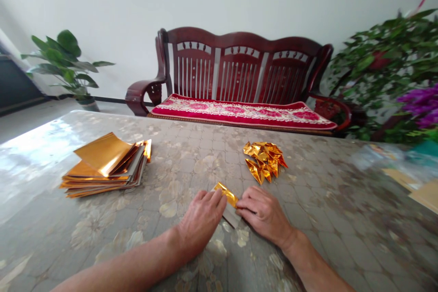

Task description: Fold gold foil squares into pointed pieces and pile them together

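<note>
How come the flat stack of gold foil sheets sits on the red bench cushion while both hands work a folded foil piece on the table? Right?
Not quite: the head view shows the stack of gold foil sheets lying on the patterned table top, not on the red cushion of the wooden bench. The left hand and right hand do work the folded foil piece, as you said.

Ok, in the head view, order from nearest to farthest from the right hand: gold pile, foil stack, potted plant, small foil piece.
1. Small foil piece: touching the hand
2. Gold pile: ahead on table
3. Foil stack: table's left
4. Potted plant: far left, off table
</note>
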The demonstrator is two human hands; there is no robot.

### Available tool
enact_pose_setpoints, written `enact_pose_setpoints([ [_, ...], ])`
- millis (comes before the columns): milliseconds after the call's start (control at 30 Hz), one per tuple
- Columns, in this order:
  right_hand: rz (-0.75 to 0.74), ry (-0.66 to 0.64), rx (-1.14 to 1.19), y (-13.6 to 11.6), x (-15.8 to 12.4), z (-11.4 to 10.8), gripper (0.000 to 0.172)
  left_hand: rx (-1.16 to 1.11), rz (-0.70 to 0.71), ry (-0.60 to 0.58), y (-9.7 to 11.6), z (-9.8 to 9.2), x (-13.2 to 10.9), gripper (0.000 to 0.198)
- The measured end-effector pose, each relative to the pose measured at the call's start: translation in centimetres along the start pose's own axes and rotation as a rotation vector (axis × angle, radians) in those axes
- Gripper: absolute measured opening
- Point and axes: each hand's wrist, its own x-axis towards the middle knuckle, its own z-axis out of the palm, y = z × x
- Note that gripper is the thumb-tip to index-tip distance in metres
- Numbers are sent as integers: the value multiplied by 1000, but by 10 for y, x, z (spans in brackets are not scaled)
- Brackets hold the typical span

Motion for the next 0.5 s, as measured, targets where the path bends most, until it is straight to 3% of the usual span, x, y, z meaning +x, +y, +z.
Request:
enact_pose_setpoints([
  [200,-25,-23,9,2,0,-2,8,35,11,12,1,-1,-1,31],
  [500,-10,-55,37,7,-1,-6,13,81,14,19,-3,-1,2,24],
])
